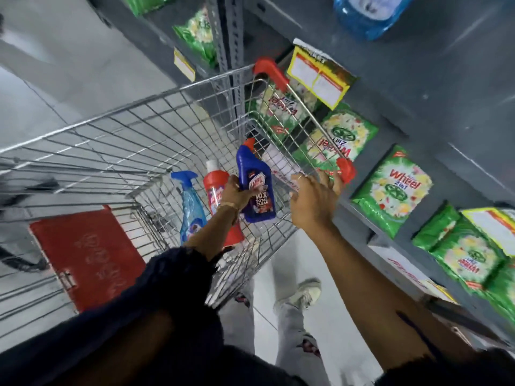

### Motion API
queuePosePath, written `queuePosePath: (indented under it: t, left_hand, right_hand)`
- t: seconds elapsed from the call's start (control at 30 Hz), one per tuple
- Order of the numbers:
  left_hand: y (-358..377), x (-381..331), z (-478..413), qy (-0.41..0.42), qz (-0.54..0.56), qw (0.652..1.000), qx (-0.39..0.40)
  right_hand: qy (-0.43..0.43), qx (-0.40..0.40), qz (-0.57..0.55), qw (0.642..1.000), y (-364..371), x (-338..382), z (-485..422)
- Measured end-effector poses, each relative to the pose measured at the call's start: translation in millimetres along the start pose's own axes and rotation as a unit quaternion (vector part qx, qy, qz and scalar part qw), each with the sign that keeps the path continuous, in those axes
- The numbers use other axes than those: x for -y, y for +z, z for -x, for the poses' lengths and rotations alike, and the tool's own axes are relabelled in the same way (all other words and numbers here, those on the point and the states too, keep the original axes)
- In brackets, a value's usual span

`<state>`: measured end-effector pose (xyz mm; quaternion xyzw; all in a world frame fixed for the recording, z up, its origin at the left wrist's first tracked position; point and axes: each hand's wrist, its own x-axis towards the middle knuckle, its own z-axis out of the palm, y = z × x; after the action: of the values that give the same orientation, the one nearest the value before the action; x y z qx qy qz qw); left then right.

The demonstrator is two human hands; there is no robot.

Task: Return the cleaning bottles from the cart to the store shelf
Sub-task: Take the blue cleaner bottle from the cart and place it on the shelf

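— Where is the blue bottle [255, 188] against the hands?
— In the left hand [235, 192], gripped at its left side about halfway up, the fingers wrapped behind it. It is raised inside the wire cart [145, 126], just left of the right hand [313, 200] and not touching it.

— And the right hand?
— Fingers spread wide, curling over the cart's near rim beside the red corner guard [346, 169]. It holds no bottle.

— Which way does the blue bottle point?
— Its long axis runs near upright in the view, the red angled cap at the top tipping slightly left, the flat base at the bottom nearest the wrist. The label faces the camera.

— What else is near the left hand?
— A red bottle [216, 190] with a white cap just behind the hand, partly hidden by the wrist and forearm, cap pointing up and away. Left of it a light blue spray bottle [191, 203], trigger head at the top. Whether they stand or lean I cannot tell.

— And beyond the right hand?
— The grey shelf [418, 87], with green detergent packs [391, 190] lined along it.
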<state>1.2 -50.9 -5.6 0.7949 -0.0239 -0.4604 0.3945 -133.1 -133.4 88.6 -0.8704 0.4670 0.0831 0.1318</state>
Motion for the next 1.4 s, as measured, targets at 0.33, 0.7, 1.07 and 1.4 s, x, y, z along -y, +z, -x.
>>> queuePosePath:
  t: [0.33,0.7,1.07,1.4]
  left_hand:
    - [-41.1,-128.6,198.8,0.286,0.045,0.953,0.086]
    - [74.0,-145.9,304.5,0.290,-0.001,0.896,0.337]
    - [256.7,-156.9,372.5,0.434,-0.022,0.782,0.448]
    - [424.4,-184.8,383.2,0.519,-0.090,0.724,0.445]
  right_hand:
    - [0.046,0.179,-0.662,0.727,-117.0,-29.5,74.9]
    - [0.097,-0.070,-0.712,0.692,-164.8,-161.7,198.6]
    - [0.068,-0.297,-0.639,0.706,-179.1,-319.1,267.0]
    - [0.135,-0.370,-0.559,0.730,-187.9,-469.3,250.5]
